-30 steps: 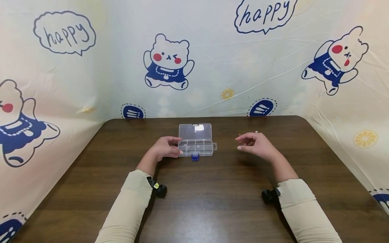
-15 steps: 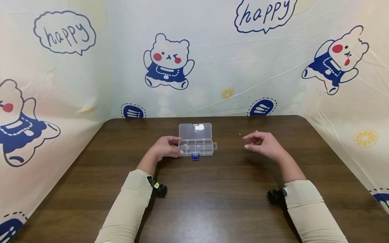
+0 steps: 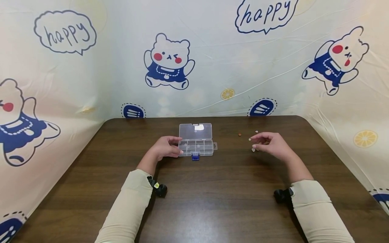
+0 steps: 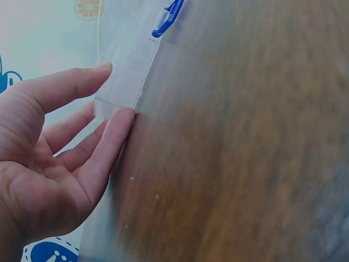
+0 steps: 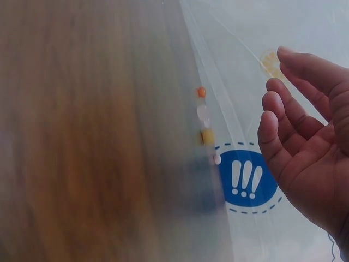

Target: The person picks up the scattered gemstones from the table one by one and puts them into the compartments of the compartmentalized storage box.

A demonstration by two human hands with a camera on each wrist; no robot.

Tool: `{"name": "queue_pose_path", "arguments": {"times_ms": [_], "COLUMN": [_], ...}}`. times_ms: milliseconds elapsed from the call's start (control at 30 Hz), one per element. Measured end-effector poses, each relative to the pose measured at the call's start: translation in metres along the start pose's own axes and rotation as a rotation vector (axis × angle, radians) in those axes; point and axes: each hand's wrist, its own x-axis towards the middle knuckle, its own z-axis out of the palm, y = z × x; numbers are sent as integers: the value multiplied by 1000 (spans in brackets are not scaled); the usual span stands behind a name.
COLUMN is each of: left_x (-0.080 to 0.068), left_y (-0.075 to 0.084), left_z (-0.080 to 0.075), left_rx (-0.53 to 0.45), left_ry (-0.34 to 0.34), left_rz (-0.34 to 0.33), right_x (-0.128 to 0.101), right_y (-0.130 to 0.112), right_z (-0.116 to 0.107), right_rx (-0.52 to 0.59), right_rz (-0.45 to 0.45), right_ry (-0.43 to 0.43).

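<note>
A clear plastic compartment box with a blue latch stands on the table, its lid laid open to the back. Small whitish pieces show faintly in a few compartments. My left hand holds the box's left end between thumb and fingers. To the right of the box my right hand hovers with loosely bent fingers and nothing between them. Close by its fingertips lie a pale piece and a white piece. Another white piece and an orange one lie farther back. Their exact kind is too small to tell.
The brown wooden table carries all of this. A printed cloth with bears hangs along its back and both sides. Black wrist cameras sit at both cuffs. In the right wrist view one small piece looks yellow.
My right hand has moved to the right, away from the box, uncovering the orange piece and the pale and white pieces beside it. The left hand and the box stay put.
</note>
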Motion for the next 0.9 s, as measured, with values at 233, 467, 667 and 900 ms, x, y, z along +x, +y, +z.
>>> {"name": "queue_pose_path", "arguments": {"times_ms": [233,467,667,900], "left_x": [0,-1,-1,-1], "left_y": [0,1,1,0], "left_z": [0,1,0,-1], "left_rx": [-1,-2,7,3], "left_ry": [-3,-2,-2,-2], "left_rz": [4,-1,2,4], "right_x": [-2,0,3,10], "right_y": [6,15,19,25], "right_z": [-6,-12,-19,-23], "right_rx": [-13,-53,-80,-102], "right_rz": [4,31,91,115], "right_ry": [14,-3,-45,-112]}}
